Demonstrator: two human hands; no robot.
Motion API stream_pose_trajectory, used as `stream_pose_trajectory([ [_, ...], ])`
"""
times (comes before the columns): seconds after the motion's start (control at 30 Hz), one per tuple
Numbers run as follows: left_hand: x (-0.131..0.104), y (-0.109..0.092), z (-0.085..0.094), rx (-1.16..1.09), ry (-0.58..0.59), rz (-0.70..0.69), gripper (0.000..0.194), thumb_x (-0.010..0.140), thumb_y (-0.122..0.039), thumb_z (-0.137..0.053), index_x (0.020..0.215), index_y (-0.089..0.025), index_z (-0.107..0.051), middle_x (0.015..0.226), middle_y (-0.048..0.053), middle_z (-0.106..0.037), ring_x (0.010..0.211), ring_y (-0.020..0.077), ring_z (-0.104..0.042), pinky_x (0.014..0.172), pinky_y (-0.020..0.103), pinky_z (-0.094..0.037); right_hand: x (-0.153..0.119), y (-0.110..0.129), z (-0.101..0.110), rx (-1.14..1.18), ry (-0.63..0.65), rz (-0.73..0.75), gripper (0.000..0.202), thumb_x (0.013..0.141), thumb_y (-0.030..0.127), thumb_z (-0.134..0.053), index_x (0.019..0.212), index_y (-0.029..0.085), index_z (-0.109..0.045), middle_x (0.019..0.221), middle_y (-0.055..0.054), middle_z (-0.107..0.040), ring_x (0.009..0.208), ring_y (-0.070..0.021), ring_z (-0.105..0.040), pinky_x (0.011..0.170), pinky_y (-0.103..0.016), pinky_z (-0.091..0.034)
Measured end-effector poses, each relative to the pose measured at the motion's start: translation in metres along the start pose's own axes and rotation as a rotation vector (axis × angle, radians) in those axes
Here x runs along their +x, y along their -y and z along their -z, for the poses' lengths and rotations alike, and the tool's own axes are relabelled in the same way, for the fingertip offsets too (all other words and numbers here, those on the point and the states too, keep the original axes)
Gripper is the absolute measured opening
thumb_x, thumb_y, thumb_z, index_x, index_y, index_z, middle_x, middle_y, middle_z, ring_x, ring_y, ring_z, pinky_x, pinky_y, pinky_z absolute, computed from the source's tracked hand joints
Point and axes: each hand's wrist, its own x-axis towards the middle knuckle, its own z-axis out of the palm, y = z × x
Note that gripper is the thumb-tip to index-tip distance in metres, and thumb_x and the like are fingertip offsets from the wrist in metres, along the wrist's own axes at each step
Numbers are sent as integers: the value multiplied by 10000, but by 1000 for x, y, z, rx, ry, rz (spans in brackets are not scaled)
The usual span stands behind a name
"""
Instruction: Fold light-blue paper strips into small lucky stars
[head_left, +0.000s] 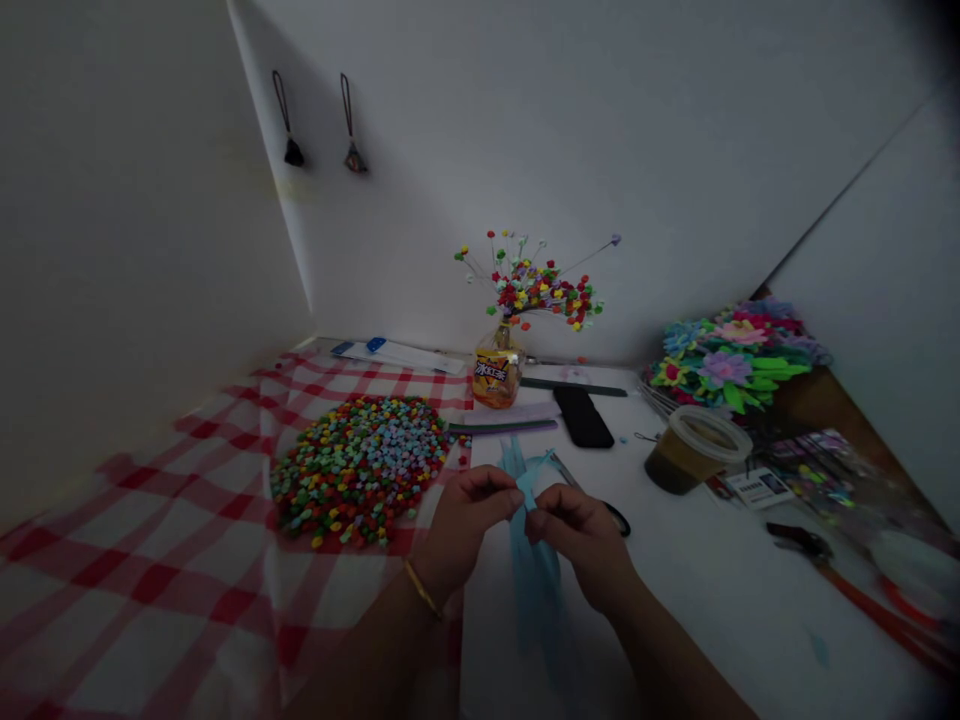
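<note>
Fingertips of our left hand [469, 520] and right hand [589, 535] come together in narrow pinches, both holding one blue strip [527, 487] between them. Neither hand is nearer: the left takes the strip from its left side, the right from its right and slightly nearer side, and the two sets of fingertips sit just beside each other. From that grip a thin end pokes out toward the far right; whether the held part is folded or knotted, we cannot tell.

Below our hands lie the loose strips [523, 570], their long axis running near to far, between our two wrists. We see the scissors [619, 518] just to the right and far side of the right hand, partly hidden by it, the blades angling toward the far left.

Farther out, we have the stars [360, 470] heaped on the checked cloth [150, 582], left of the left hand. The phone [583, 418] lies beyond the right hand, the bottle [499, 380] stands to the phone's left, and the cup [679, 465] stands to the right.
</note>
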Motion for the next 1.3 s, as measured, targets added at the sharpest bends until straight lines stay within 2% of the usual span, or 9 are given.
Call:
stream_pose_trajectory([
  [0.13, 0, -1, -1, -18, 9, -7, 100, 601, -158, -705, 566, -144, -613, 522, -37, -538, 517, 86, -450, 536, 226, -346, 1, 1, 0, -12, 66, 34, 139, 737, 271, -655, 642, 190, -595, 622, 9, -604, 624, -139, -530, 615, -263, -400],
  [0.27, -1, -1, -2, -36, 42, -15, 106, 586, -154, -714, 566, -143, -610, 517, -36, -537, 517, 90, -467, 539, 229, -358, 1, 1, -2, 5, 25, 97, 154, 767, 305, -643, 673, 189, -607, 657, 3, -611, 658, -142, -538, 641, -263, -407],
  [0.5, 1, 2, 0, -4, 67, 53, 152, 600, -218, -735, 708, -125, -680, 547, -7, -595, 526, 110, -498, 550, 250, -382, 1, -1, -1, 75, 25, 62, 176, 741, 286, -646, 622, 183, -568, 581, 16, -573, 583, -126, -494, 578, -250, -380],
  [0.67, 0, -2, -2, 67, 65, 33, 116, 611, -211, -725, 573, -126, -657, 499, -14, -568, 514, 95, -475, 541, 232, -368, 2, -3, 0, 48, 12, 71, 164, 728, 278, -640, 615, 186, -565, 581, 14, -562, 583, -133, -492, 571, -256, -374],
  [0.87, -1, -5, -4, 60, 34, 38, 147, 595, -207, -727, 522, -135, -622, 488, -30, -543, 499, 87, -454, 532, 228, -360, 2, -6, 2, -26, 18, 102, 168, 757, 293, -622, 638, 188, -566, 588, 15, -563, 584, -130, -486, 564, -253, -368],
  [1.03, 0, 1, -2, 52, 37, 42, 144, 625, -196, -710, 528, -128, -628, 479, -23, -547, 505, 90, -465, 545, 233, -362, 2, -4, 1, -25, 14, 87, 160, 743, 277, -621, 627, 187, -558, 578, 15, -557, 571, -127, -477, 548, -252, -366],
  [1.13, 1, 5, -1, 3, 90, 80, 96, 628, -203, -719, 641, -124, -666, 523, -14, -581, 517, 101, -491, 547, 243, -370, 1, -1, -1, -11, 7, 77, 166, 729, 277, -623, 611, 190, -545, 566, 17, -554, 561, -127, -472, 538, -250, -360],
  [1.2, 1, 5, 0, -25, 108, 103, 137, 601, -199, -742, 691, -124, -671, 550, -14, -592, 517, 101, -493, 541, 242, -368, 1, 1, -2, -10, 10, 79, 174, 722, 279, -623, 598, 190, -539, 553, 21, -542, 552, -125, -465, 531, -249, -357],
  [1.3, 1, 2, -1, -17, 107, 97, 143, 585, -198, -758, 625, -119, -645, 524, -20, -570, 506, 89, -477, 532, 231, -356, 1, 0, -1, -42, 7, 71, 179, 716, 280, -625, 587, 187, -543, 547, 20, -531, 552, -125, -460, 530, -250, -357],
])
